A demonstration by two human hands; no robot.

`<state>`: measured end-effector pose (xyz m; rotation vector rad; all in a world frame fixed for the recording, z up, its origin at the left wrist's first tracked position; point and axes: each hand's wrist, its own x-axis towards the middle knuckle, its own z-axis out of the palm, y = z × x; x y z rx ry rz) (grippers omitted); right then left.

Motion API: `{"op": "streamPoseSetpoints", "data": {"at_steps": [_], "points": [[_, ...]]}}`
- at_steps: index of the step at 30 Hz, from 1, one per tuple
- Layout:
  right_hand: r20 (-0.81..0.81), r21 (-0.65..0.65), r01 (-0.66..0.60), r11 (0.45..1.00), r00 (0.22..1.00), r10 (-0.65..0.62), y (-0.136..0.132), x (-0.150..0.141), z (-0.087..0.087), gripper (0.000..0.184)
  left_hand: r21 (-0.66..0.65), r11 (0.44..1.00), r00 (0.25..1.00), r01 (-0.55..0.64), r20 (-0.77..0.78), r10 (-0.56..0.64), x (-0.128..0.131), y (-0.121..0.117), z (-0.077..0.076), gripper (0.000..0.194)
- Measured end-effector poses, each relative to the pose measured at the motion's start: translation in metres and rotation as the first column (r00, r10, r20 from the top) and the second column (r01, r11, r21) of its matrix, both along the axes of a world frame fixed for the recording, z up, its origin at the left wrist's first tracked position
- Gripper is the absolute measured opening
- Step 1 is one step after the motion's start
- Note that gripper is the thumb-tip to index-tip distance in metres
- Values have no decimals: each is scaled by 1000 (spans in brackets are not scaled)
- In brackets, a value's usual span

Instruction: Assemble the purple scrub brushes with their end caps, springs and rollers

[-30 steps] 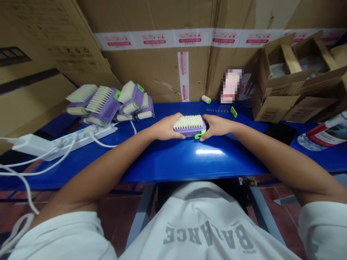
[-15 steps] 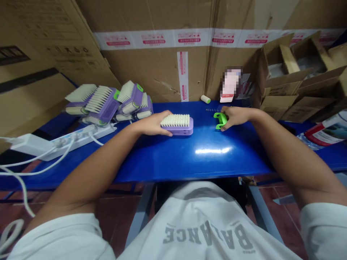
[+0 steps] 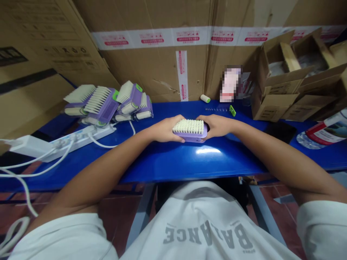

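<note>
1. Centrally in the head view, a rectangular purple plastic brush with rows of cream bristles (image 3: 189,130) is held between two bare hands, bristles up, over a glossy blue tabletop (image 3: 168,164); whether its underside is rested on that surface cannot be told.
2. The brush's left end is gripped by the left hand (image 3: 168,129): the thumb is laid along the near side, and the fingers are curved round the far side, their tips mostly hidden.
3. The right end is clasped by the right hand (image 3: 217,126), with the thumb set at the near corner and the fingers bent behind; a dark gap is left between palm and brush, and how closely those fingers are pressed together cannot be told.
4. Beyond the right hand, a small bright-green plastic piece (image 3: 232,111) is seen beside a thin, shiny coiled strand (image 3: 216,109), and farther back a short white cylinder with a green end (image 3: 205,98) is laid near a large brown cardboard panel (image 3: 146,68).
5. To the left, several purple brushes with pale bristles (image 3: 104,106) are heaped behind a long white power strip (image 3: 78,140), into which white cables are plugged.
6. To the right, open brown cardboard boxes (image 3: 279,108) and a clear bottle with a red-and-white label (image 3: 324,133) are placed.
</note>
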<state>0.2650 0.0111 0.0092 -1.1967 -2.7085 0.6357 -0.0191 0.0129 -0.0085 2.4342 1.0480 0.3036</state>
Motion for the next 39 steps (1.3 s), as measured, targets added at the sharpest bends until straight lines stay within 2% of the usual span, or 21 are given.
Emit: {"op": "streamPoseSetpoints", "data": {"at_steps": [2,6,8,10,12,15,17,19,21,24,28,30,33,37,39], "points": [[35,-22,7,1000,999,-6,5,8,2,78,14,1000,999,-20,-26,21,-5,5,0,79],[153,-13,155,988,977,-151,23,47,11,85,43,992,990,-119,-69,122,-32,22,3,83],[184,-22,201,979,964,-194,33,69,14,83,48,986,984,-157,-75,161,-45,29,4,87],[215,-27,226,974,953,-215,38,78,14,80,39,984,981,-175,-83,178,-49,31,4,87],[198,-8,203,979,960,-198,35,68,11,77,40,981,979,-189,-66,191,-39,27,3,87],[128,43,78,996,988,-83,19,28,3,78,50,987,987,-150,-45,152,-13,14,0,81],[135,87,97,991,985,-108,9,2,-1,76,59,991,992,-118,-45,121,2,6,-3,76],[132,72,98,993,985,-107,2,-11,-2,74,52,991,991,-123,-45,126,8,2,-3,75],[138,48,78,996,987,-84,1,-11,1,70,44,991,990,-126,-52,128,8,2,-3,76],[184,16,59,998,981,-61,5,8,8,65,35,993,991,-115,-70,117,-1,6,1,78],[274,6,171,985,947,-166,20,47,17,69,22,988,984,-152,-92,153,-19,11,6,81],[291,26,222,975,931,-219,25,58,16,71,13,987,983,-158,-91,159,-23,12,7,82],[230,45,171,984,957,-176,23,46,10,67,16,992,990,-127,-57,128,-15,9,4,79],[130,43,-11,999,992,5,5,5,3,68,5,1000,1000,-26,8,26,5,1,-2,75],[131,27,-4,1000,991,0,-2,-7,2,67,-6,1000,999,-19,26,19,10,-2,-3,75]]}}
